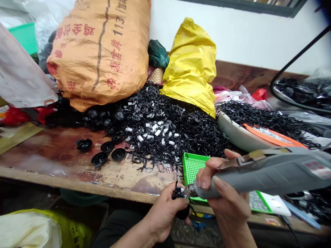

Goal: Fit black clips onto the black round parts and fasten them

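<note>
My right hand is wrapped round a grey electric screwdriver, which points left. Its metal tip meets a small black plastic part that my left hand grips at the table's front edge. Fingers partly hide that part. Just behind the tool lies a green perforated tray. Beyond my hands spreads a heap of small black plastic pieces, with white rectangular pieces among them. Several round black caps rest left of the heap.
A big orange sack and a yellow bag stand behind the heap. At the right, a pale bowl is piled with black pieces, an orange-rimmed dish on top. A black cable arches above. The wooden table edge runs in front.
</note>
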The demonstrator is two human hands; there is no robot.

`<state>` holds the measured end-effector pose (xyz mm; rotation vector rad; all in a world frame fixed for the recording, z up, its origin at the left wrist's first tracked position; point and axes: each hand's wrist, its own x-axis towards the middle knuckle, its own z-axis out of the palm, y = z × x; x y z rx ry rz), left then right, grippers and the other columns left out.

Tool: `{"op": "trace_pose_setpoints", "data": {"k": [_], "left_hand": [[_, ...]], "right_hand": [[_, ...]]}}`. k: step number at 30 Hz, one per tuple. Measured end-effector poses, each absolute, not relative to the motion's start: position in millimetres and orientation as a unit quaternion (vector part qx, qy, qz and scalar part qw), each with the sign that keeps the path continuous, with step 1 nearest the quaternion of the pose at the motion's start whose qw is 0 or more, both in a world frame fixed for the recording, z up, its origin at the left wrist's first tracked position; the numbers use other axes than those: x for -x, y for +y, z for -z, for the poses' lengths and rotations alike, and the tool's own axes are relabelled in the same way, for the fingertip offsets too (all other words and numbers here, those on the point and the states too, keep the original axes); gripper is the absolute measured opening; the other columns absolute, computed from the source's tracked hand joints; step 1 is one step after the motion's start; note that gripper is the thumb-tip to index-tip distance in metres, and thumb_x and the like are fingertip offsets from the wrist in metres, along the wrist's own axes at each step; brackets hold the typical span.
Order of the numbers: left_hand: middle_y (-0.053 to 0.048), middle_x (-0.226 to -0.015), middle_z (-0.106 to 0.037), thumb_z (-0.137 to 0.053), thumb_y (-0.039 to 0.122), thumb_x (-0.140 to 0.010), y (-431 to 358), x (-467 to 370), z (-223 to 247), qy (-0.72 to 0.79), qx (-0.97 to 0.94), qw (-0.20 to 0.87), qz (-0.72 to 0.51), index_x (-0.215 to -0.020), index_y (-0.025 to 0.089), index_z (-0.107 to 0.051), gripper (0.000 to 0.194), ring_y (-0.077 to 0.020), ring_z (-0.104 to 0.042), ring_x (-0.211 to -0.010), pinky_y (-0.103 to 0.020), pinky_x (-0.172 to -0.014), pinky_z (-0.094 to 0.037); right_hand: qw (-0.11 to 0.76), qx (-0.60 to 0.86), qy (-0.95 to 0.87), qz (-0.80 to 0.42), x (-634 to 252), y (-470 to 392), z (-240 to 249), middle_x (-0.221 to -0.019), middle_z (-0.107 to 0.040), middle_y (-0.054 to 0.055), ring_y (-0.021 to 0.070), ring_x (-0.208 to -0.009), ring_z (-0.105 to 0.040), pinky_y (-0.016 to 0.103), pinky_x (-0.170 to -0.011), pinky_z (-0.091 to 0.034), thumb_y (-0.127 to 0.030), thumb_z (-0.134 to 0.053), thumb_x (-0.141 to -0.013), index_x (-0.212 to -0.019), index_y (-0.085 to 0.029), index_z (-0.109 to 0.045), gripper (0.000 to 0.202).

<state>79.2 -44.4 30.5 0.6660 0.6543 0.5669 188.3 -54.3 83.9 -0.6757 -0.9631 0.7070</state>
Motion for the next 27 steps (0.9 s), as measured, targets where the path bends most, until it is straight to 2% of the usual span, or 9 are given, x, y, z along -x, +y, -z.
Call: {"op": "trace_pose_setpoints", "data": {"k": [7, 13, 18, 23, 27], "left_hand": [[0.002, -0.059, -0.048, -0.047, 0.01, -0.062, -47, -79, -29, 0.318, -0.342, 0.847, -0.253, -0.079, 0.015, -0.045, 0.018, -0.0082, -0.043, -0.046, -0.02, -0.039, -0.034], [0.005, -0.052, -0.045, -0.047, 0.007, -0.057, -48, -80, -32, 0.312, -0.35, 0.852, -0.231, -0.071, 0.015, -0.047, 0.016, -0.0055, -0.039, -0.041, -0.018, -0.039, -0.032], [0.002, -0.054, -0.049, -0.047, 0.009, -0.057, -48, -82, -30, 0.305, -0.316, 0.872, -0.214, -0.073, 0.014, -0.048, 0.017, -0.007, -0.043, -0.039, -0.019, -0.037, -0.033], [0.003, -0.05, -0.046, -0.047, 0.01, -0.057, -47, -84, -28, 0.314, -0.326, 0.872, -0.185, -0.073, 0.015, -0.048, 0.017, -0.0073, -0.042, -0.035, -0.016, -0.029, -0.028], [0.002, -0.058, -0.048, -0.047, 0.007, -0.058, -45, -82, -24, 0.307, -0.324, 0.874, -0.192, -0.077, 0.016, -0.049, 0.02, -0.007, -0.044, -0.04, -0.017, -0.033, -0.033]], "right_hand": [[0.745, 0.294, -0.487, -0.347, -190, -59, -80, -0.065, -0.049, -0.005, 0.0083, -0.043, -0.049, 0.025, -0.041, -0.041, -0.01, -0.052, -0.069, -0.095, -0.025, -0.042, 0.032], [0.678, 0.229, -0.594, -0.368, -201, -63, -79, -0.058, -0.045, -0.006, 0.0078, -0.037, -0.046, 0.023, -0.035, -0.041, -0.017, -0.056, -0.068, -0.09, -0.027, -0.042, 0.028], [0.687, 0.252, -0.555, -0.396, -203, -58, -81, -0.069, -0.05, -0.004, 0.0075, -0.039, -0.047, 0.022, -0.034, -0.04, -0.019, -0.055, -0.068, -0.096, -0.028, -0.041, 0.032], [0.696, 0.236, -0.552, -0.395, -202, -57, -84, -0.059, -0.047, -0.007, 0.0064, -0.035, -0.045, 0.021, -0.032, -0.04, -0.017, -0.056, -0.066, -0.089, -0.028, -0.043, 0.029], [0.696, 0.264, -0.549, -0.379, -216, -59, -88, -0.069, -0.053, -0.004, 0.0073, -0.036, -0.047, 0.023, -0.031, -0.04, -0.023, -0.057, -0.066, -0.093, -0.027, -0.045, 0.03]]}}
